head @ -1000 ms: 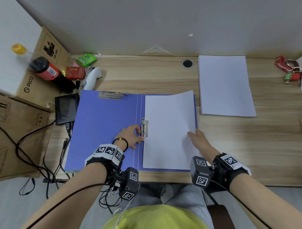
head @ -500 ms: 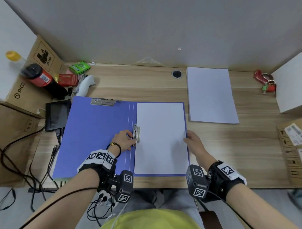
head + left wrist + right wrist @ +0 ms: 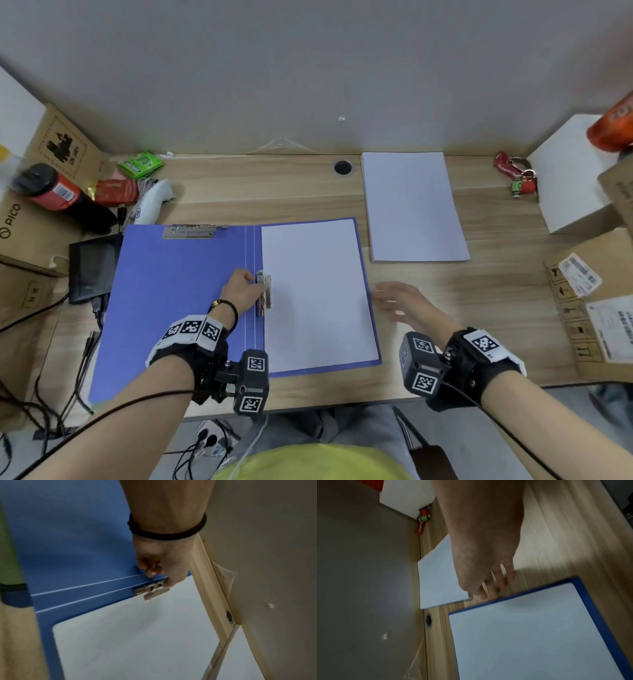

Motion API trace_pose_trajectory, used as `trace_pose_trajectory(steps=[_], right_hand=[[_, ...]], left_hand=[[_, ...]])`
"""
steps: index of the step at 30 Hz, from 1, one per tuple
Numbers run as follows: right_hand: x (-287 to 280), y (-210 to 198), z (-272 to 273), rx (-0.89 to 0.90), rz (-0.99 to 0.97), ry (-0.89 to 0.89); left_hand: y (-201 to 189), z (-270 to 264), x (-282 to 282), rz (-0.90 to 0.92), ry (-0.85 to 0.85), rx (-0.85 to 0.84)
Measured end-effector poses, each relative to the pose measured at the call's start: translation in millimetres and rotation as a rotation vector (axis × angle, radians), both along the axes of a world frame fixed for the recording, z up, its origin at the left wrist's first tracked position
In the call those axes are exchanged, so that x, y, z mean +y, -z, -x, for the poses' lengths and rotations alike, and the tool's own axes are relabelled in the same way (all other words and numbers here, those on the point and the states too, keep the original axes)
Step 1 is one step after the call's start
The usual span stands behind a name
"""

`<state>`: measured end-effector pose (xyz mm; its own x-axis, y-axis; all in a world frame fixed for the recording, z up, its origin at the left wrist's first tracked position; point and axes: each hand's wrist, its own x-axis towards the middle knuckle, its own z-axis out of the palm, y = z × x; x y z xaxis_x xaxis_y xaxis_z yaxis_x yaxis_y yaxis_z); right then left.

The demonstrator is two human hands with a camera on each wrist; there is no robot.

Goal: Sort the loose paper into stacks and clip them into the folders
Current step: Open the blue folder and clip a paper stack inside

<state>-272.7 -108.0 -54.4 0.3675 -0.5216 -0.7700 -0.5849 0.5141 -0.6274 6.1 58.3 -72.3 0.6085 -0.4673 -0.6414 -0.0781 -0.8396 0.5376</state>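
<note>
Paper, a white stack of sheets [image 3: 317,291], is lying squared on the right half of the open blue folder [image 3: 178,298], and the left hand [image 3: 241,291] is sitting at the silver metal spring clip [image 3: 264,294] by the spine, fingers curled, thumb seemingly pressing its far end, though the wrist view is blurring that contact. Over on the other side, the right hand [image 3: 399,301] is hovering with fingers loosely spread just beside the folder's right edge, above the pale wooden desk [image 3: 479,308]. Further back, a second white paper stack [image 3: 412,205] is lying apart.
</note>
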Motion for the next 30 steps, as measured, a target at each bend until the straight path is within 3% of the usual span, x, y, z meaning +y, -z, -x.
trace_pose_trajectory(steps=[7, 14, 24, 30], right_hand=[[-48.6, -3.2, 52.4, 0.041, 0.053, 0.226], [-98.5, 2.8, 90.3, 0.125, 0.216, 0.323], [-136.6, 23.0, 86.8, 0.229, 0.221, 0.271], [-146.1, 29.9, 82.4, 0.178, 0.211, 0.214]], left_hand=[[-37.7, 38.2, -83.4, 0.184, 0.108, 0.21], [-33.6, 82.0, -144.4, 0.184, 0.126, 0.313], [-10.9, 118.8, -178.2, 0.134, 0.011, 0.438], [-10.3, 131.0, -187.1, 0.137, 0.069, 0.415]])
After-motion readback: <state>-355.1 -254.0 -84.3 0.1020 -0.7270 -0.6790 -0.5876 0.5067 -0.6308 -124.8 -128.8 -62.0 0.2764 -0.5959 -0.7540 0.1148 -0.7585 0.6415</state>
